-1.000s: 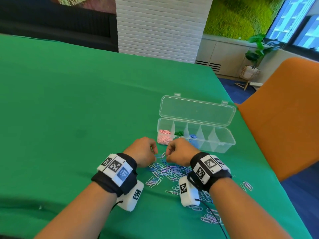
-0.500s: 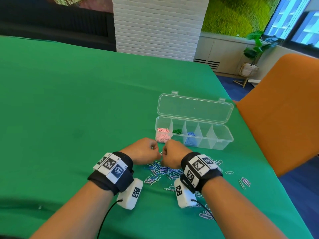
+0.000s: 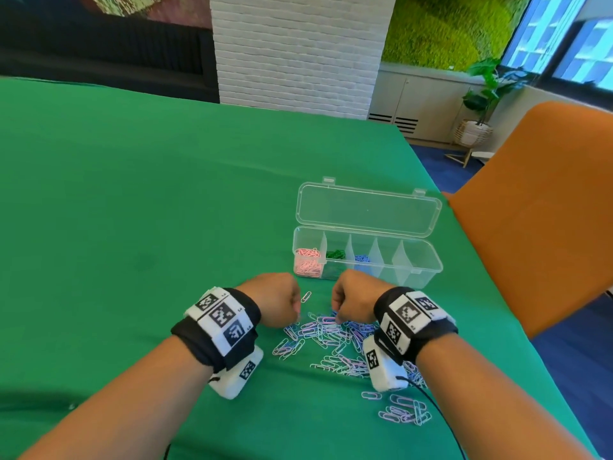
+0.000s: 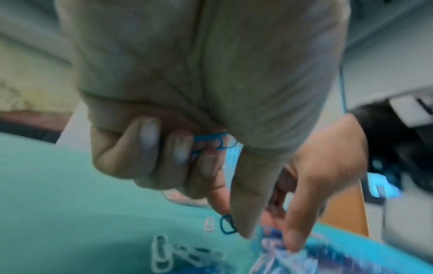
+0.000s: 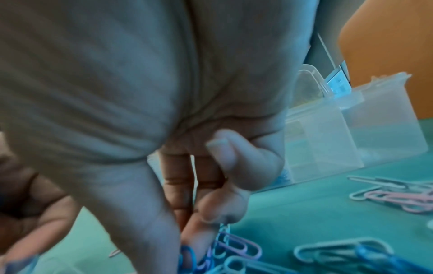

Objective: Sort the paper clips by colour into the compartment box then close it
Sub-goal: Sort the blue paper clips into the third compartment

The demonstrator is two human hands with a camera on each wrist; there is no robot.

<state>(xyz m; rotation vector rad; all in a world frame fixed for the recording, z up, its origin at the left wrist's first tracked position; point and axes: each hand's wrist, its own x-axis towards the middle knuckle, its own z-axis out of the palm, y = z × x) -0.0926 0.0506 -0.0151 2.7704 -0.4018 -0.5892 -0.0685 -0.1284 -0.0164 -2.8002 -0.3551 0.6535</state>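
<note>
A clear compartment box (image 3: 414, 273) stands open, its lid (image 3: 368, 210) tipped back. Its left three cells hold pink clips (image 3: 308, 263), green clips (image 3: 335, 255) and blue clips (image 3: 361, 259). A loose pile of pastel and blue paper clips (image 3: 331, 333) lies in front of it. My left hand (image 3: 295, 310) hovers at the pile's left edge. In the left wrist view its curled fingers keep blue clips (image 4: 211, 140) in the palm, and thumb and forefinger pinch one more dark blue clip (image 4: 227, 226). My right hand (image 3: 335, 313) reaches into the pile, thumb and forefinger pinching a blue clip (image 5: 187, 257).
One clip (image 3: 306, 297) lies alone between the hands. A small cluster of clips (image 3: 404, 410) sits near the table's front right. An orange chair back (image 3: 537, 210) stands close to the table's right edge. Green cloth covers the table (image 3: 149, 210).
The hands, close together half a second ago, have moved apart and down onto the pile. The box has not moved.
</note>
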